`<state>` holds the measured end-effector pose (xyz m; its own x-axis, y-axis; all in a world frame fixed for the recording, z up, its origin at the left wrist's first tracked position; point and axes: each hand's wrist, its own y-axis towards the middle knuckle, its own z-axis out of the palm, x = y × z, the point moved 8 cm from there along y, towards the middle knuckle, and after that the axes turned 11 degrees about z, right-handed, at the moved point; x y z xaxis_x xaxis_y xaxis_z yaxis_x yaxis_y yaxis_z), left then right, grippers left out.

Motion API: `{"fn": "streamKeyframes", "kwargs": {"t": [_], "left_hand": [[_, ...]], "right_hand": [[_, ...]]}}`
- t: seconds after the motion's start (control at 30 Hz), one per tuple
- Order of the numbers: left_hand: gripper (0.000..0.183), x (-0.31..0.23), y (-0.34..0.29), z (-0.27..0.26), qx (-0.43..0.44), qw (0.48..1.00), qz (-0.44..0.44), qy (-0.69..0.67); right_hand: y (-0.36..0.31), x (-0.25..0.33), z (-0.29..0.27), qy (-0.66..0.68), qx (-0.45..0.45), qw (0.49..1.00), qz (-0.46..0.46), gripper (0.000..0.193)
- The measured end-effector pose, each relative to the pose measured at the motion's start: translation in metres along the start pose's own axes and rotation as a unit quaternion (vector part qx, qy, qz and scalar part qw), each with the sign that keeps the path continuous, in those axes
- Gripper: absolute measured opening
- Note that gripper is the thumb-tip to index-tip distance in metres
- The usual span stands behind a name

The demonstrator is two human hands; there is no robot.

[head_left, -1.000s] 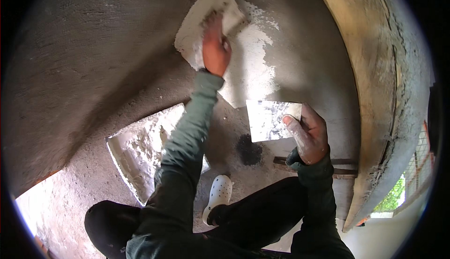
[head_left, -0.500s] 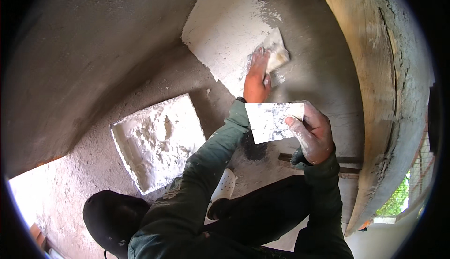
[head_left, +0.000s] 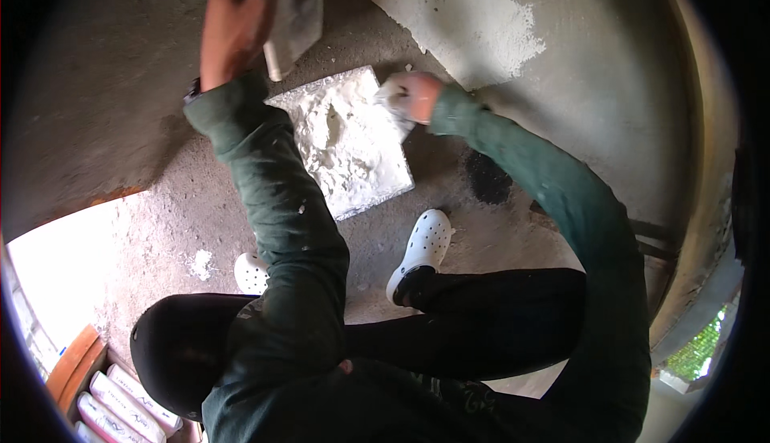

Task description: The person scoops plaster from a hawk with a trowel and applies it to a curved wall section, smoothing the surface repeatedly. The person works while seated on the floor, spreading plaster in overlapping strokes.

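My left hand (head_left: 234,30) is raised at the top left, its fingers wrapped round a plastering trowel. The trowel's flat grey blade (head_left: 298,11) is partly cut off by the top edge. Below and to the right, my right hand (head_left: 415,95) grips a flat scraper plate (head_left: 395,115), blurred by motion, at the right rim of a square tray. White wet plaster (head_left: 345,138) fills the tray (head_left: 375,202) in uneven lumps. A smooth white coat of plaster (head_left: 449,14) covers part of the grey wall beyond.
White clogs (head_left: 429,238) are on my feet near the tray. A dark round patch (head_left: 487,178) marks the floor on the right. At the lower left stands a cardboard box (head_left: 76,363) holding several white tubes (head_left: 128,407). A curved wall edge (head_left: 710,202) rises at the right.
My left hand has left the plastered wall and swung up and left with the trowel. My right hand has moved left to the tray with the scraper plate. The view has shifted.
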<state>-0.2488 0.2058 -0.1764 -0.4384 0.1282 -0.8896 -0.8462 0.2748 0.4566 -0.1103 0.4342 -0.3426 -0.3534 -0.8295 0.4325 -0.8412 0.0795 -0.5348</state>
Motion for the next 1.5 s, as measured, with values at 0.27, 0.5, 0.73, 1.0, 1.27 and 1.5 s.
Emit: {"fn": "streamKeyframes", "kwargs": {"t": [0.27, 0.5, 0.73, 1.0, 1.27, 1.5], "left_hand": [[0.033, -0.012, -0.022, -0.051, -0.037, 0.987, 0.075, 0.139], [0.026, 0.011, -0.047, -0.057, -0.041, 0.984, 0.001, 0.174], [0.029, 0.051, -0.078, -0.072, -0.024, 0.987, -0.058, 0.150], [0.032, 0.067, -0.099, -0.087, -0.004, 0.980, -0.105, 0.171], [0.034, 0.054, -0.114, -0.107, -0.022, 0.980, -0.106, 0.164], [0.034, 0.043, -0.116, -0.102, -0.014, 0.980, -0.101, 0.174]], "right_hand": [[0.055, 0.047, 0.085, -0.033, -0.202, 0.976, -0.080, 0.035], [0.067, 0.010, 0.137, -0.047, -0.186, 0.980, -0.054, 0.034], [0.077, 0.006, 0.138, 0.076, -0.023, 0.994, 0.070, 0.045], [0.068, 0.037, 0.167, 0.051, -0.044, 0.998, -0.011, 0.037], [0.024, 0.081, 0.176, 0.034, -0.091, 0.988, -0.117, 0.027], [0.021, 0.103, 0.188, 0.024, -0.066, 0.994, -0.087, 0.031]]}}
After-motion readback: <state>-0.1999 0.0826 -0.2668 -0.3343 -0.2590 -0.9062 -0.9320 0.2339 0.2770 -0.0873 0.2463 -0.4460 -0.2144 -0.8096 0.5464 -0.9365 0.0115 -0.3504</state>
